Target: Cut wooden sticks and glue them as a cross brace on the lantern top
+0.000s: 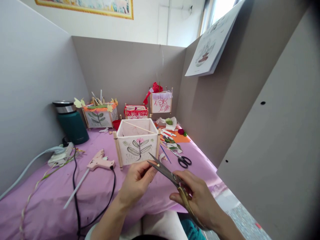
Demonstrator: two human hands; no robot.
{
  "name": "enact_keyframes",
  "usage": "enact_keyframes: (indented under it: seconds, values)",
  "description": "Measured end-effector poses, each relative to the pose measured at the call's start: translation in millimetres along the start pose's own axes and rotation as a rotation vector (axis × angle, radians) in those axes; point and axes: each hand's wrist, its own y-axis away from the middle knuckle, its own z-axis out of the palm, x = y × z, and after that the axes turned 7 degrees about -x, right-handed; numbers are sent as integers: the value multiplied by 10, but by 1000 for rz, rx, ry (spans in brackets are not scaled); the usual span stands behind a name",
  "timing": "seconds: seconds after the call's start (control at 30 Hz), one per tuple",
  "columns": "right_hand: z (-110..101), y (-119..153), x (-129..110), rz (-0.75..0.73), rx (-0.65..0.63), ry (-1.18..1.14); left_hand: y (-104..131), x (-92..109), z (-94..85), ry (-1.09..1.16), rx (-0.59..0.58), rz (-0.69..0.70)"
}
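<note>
My right hand point(197, 195) grips a large pair of scissors point(167, 172) by brass-coloured handles. The blades stand apart and point left toward my left hand point(137, 181), which is closed in a pinch. From its fingertips pokes the tip of a small pale piece point(158, 165), between or right beside the blades; the rest is hidden by the fingers. Just behind both hands stands a white fabric box point(136, 150) with wooden corner posts. Its front bears a drawn plant with dark leaves and a pink flower, and a thin stick lies across its top.
A pink glue gun point(100, 161) with a cord lies left, near a power strip point(61, 155) and a teal bottle point(72, 125). Black-handled scissors point(184, 161) lie right, beside markers and scraps. Behind stand decorated boxes point(100, 118). Grey partitions point(130, 66) surround the purple-covered table point(97, 186).
</note>
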Motion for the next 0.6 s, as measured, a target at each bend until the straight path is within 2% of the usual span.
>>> enact_keyframes:
  seconds: [0.4, 0.6]
  values:
    - [-49, 11, -75, -10, -7, 26, -5, 64, -42, 37, -14, 16]
    - [-53, 18, -27, -46, 25, 56, -30, -4, -25, 52, -49, 8]
